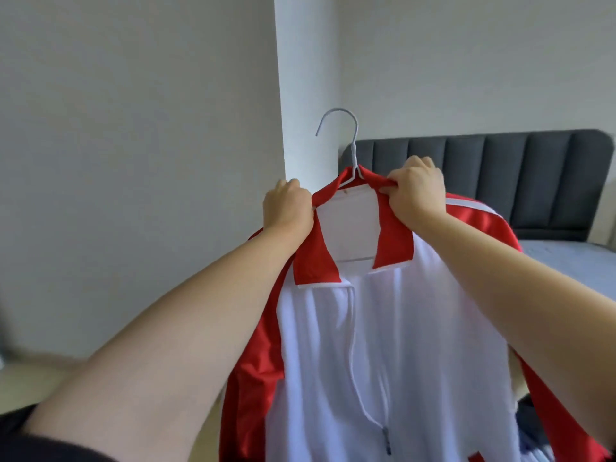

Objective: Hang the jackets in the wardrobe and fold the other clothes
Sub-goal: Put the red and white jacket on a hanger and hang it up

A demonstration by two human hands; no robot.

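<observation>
Both hands grip the collar of the jacket [383,345]: left hand [288,208] has its fingers curled round the red collar edge at 9 o'clock of the neck opening, right hand [416,191] pinches a bunch of collar fabric at 2 o'clock. Jacket is white on the front, red on collar and sleeves, held up mid-frame and facing the camera, zip open at the top with a white drawcord hanging down the middle. It sits on a wire hanger [346,141]; the hook sticks up at 12 o'clock above the collar, free, on no rail. Behind at 12: white wall corner [300,78]. At 2 to 3 o'clock: dark grey padded headboard [500,175], bed [573,261] below it.
</observation>
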